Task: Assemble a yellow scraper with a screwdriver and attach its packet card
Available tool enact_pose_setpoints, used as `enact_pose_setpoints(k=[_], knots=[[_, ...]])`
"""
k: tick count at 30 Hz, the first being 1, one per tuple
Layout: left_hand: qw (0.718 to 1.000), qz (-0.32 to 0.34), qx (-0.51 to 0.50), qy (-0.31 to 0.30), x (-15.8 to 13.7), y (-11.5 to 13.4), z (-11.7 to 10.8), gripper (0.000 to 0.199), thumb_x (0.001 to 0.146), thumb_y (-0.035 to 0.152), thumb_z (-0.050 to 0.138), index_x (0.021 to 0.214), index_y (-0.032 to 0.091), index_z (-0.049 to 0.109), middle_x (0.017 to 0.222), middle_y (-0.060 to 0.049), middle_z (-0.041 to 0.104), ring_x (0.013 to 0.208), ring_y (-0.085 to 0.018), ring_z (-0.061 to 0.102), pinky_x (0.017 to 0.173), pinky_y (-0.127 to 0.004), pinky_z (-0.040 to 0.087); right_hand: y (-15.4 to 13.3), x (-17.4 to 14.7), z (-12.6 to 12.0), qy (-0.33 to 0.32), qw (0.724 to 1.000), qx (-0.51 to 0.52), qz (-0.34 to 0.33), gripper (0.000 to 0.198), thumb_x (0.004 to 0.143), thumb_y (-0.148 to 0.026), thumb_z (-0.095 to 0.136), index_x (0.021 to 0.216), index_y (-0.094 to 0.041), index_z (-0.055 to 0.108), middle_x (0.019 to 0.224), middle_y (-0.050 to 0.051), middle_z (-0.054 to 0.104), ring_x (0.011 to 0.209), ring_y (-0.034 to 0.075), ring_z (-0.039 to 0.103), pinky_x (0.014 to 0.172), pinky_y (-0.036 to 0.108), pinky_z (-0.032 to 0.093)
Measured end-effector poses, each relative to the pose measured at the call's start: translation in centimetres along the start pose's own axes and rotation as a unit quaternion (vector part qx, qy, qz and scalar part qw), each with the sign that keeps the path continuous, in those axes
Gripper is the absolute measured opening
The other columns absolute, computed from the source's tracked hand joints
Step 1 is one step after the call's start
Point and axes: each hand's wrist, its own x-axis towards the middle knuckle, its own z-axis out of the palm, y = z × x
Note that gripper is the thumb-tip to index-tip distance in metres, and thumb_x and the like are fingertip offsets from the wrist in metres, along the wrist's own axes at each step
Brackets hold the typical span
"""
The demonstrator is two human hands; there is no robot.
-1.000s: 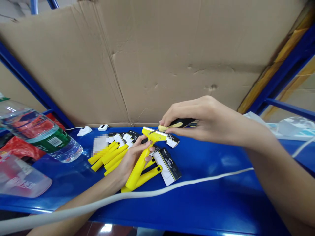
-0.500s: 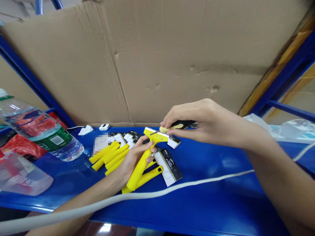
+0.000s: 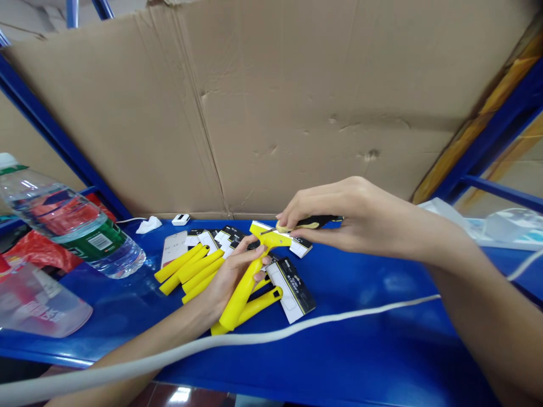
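My left hand (image 3: pixel 237 268) is closed round the neck of a yellow scraper (image 3: pixel 242 294), its wide head up and its handle toward me. In my right hand (image 3: pixel 331 217) is a screwdriver (image 3: pixel 311 222) with a black and pale yellow handle. The thin shaft points left and its tip is at the scraper's head, by the left screw spot; whether it sits in a screw I cannot tell. Several yellow handles (image 3: pixel 199 265) lie left of my left hand, and another yellow handle (image 3: pixel 258 304) lies beneath the held one. A black and white packaging card (image 3: pixel 292 288) lies to the right.
A water bottle (image 3: pixel 85 226) and a clear plastic cup (image 3: pixel 46 299) stand at the left. A phone (image 3: pixel 173 247) and more cards (image 3: pixel 229 237) lie behind the handles. A white cable (image 3: pixel 322 323) crosses in front of the blue table (image 3: pixel 360 362). Cardboard (image 3: pixel 297 102) walls the back.
The screwdriver's handle has turned slightly in my right fingers, and its tip stays at the scraper's head. My left hand keeps its hold. The whole view has shifted slightly.
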Motion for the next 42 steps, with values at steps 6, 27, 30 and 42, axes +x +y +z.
enact_pose_setpoints(k=[6, 27, 30, 42], knots=[[1.0, -0.008, 0.015, 0.006, 0.0, -0.1, 0.1, 0.041, 0.088, 0.017, 0.09, 0.115, 0.023, 0.059, 0.086, 0.0, 0.067, 0.06, -0.01, 0.063, 0.05, -0.017, 0.05, -0.2, 0.0, 0.0, 0.005, 1.0, -0.027, 0.008, 0.016, 0.11, -0.029, 0.066, 0.108, -0.021, 0.08, 0.107, 0.006, 0.083, 0.091, 0.02, 0.076, 0.081, 0.033, 0.053], [1.0, -0.002, 0.02, -0.002, 0.5, -0.6, -0.5, 0.045, 0.087, 0.02, 0.091, 0.116, 0.024, 0.057, 0.084, 0.0, 0.069, 0.06, -0.011, 0.063, 0.053, -0.018, 0.047, -0.1, -1.5, 1.9, 0.07, 0.995, -0.065, 0.025, 0.012, 0.109, -0.035, 0.069, 0.111, -0.023, 0.073, 0.104, 0.006, 0.08, 0.086, 0.02, 0.074, 0.076, 0.032, 0.053], [0.999, -0.014, 0.051, -0.013, 0.4, -0.7, -0.6, 0.046, 0.088, 0.024, 0.091, 0.116, 0.025, 0.055, 0.082, 0.0, 0.069, 0.056, -0.01, 0.06, 0.055, -0.018, 0.047, 0.4, -3.7, 3.7, 0.149, 0.983, -0.084, 0.069, 0.012, 0.107, -0.036, 0.074, 0.111, -0.025, 0.071, 0.102, 0.006, 0.08, 0.084, 0.021, 0.075, 0.076, 0.035, 0.056], [0.987, 0.058, 0.147, -0.025, -0.6, -1.2, -0.3, 0.039, 0.093, 0.028, 0.09, 0.115, 0.026, 0.058, 0.085, -0.001, 0.074, 0.06, -0.012, 0.064, 0.056, -0.022, 0.051, 2.0, -11.1, 10.3, 0.339, 0.923, 0.091, 0.156, 0.044, 0.094, -0.017, 0.086, 0.13, -0.032, 0.065, 0.122, 0.006, 0.079, 0.112, 0.028, 0.079, 0.094, 0.045, 0.066]])
